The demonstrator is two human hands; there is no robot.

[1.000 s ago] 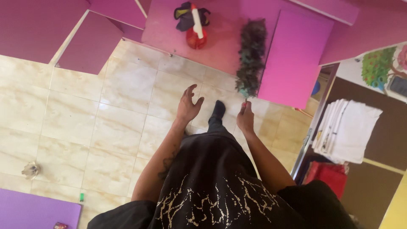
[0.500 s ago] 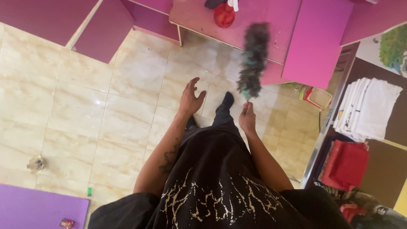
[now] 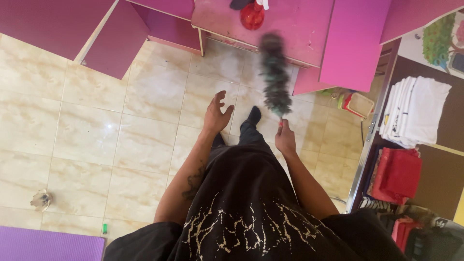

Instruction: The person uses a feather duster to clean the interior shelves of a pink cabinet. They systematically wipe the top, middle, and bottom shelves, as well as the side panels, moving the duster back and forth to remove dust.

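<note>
Above the tiled floor (image 3: 121, 125), right hand (image 3: 285, 139) clenched on feather duster (image 3: 275, 72), now swung from one toward twelve o'clock, blurred before pink desk (image 3: 299, 24); left hand (image 3: 216, 113) open, empty.

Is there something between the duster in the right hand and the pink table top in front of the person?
Nothing visible does. The right hand holds the duster up, and its blurred head already overlaps the near edge of the pink table. The red bottle stands off to the side.
</note>
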